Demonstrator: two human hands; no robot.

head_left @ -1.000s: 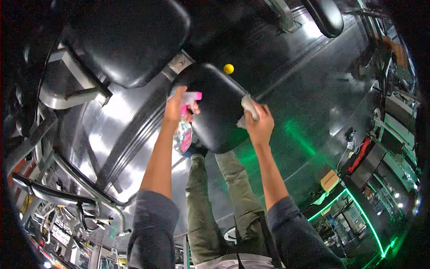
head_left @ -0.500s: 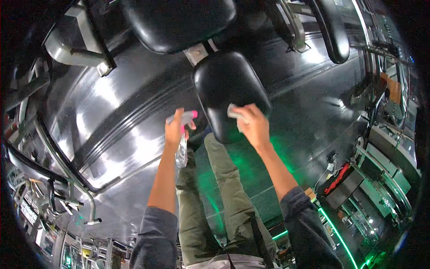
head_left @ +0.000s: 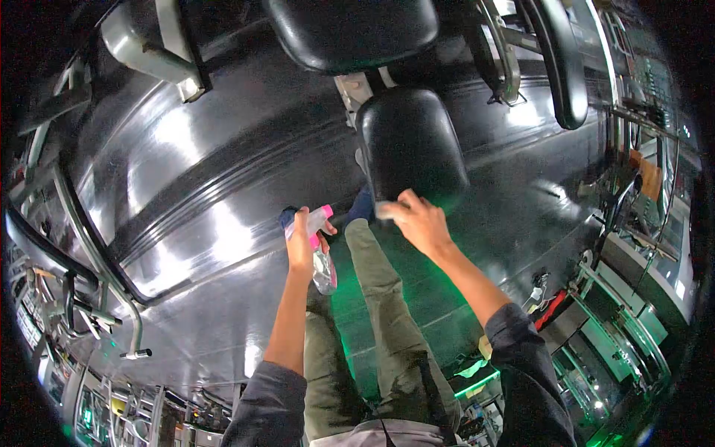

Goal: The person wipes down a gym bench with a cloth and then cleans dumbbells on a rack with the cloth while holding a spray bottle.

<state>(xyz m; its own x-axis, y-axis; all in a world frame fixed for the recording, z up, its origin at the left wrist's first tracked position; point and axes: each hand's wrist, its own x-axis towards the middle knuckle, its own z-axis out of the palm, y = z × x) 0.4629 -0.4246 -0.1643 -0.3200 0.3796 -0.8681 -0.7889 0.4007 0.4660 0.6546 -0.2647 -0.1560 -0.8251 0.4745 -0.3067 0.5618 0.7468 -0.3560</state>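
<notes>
A clear spray bottle [head_left: 324, 270] with a pink and whitish trigger head hangs from my left hand [head_left: 301, 242], whose fingers wrap round its neck. My right hand [head_left: 421, 225] is closed on a pale cloth [head_left: 385, 211], partly hidden by the fingers and blurred. That hand is at the near left edge of a black padded seat [head_left: 412, 141]; whether the cloth touches the padding I cannot tell. Beyond the seat is a larger black pad [head_left: 354, 33], joined to it by a metal bracket [head_left: 354, 91].
Grey metal frames [head_left: 153, 56] of gym machines stand at the upper left, with a padded bar [head_left: 45, 249] below them. Another upright pad [head_left: 558, 67] is at the upper right. Shiny dark flooring [head_left: 216, 313] surrounds my legs. Racks [head_left: 625, 313] stand at the right.
The view has shifted, so the seat appears farther right. My right hand has moved from over the seat toward its near left edge. The left hand still holds the bottle.
</notes>
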